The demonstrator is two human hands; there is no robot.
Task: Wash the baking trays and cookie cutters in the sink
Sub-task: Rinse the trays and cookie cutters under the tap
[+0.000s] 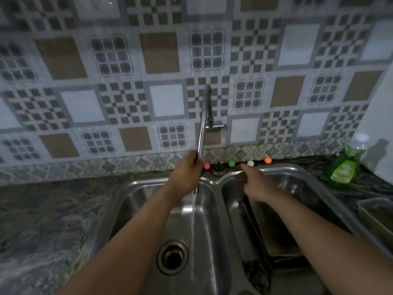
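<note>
Behind the sink [214, 182], four coloured balls [231, 163] flank a dish-soap bottle [344, 167].

A green bottle of dish soap [345, 169] with a white cap leans on the dark marbled countertop [42, 220] at the right, close to the white wall corner. Along the back ledge sit four small balls in a row: pink [207, 166], green [231, 163], white [250, 163] and orange [268, 160], with a spare drain strainer [217, 168] between the pink and the green. The wall behind is covered in patterned tiles [161, 54] of brown, white and checkered squares
</note>
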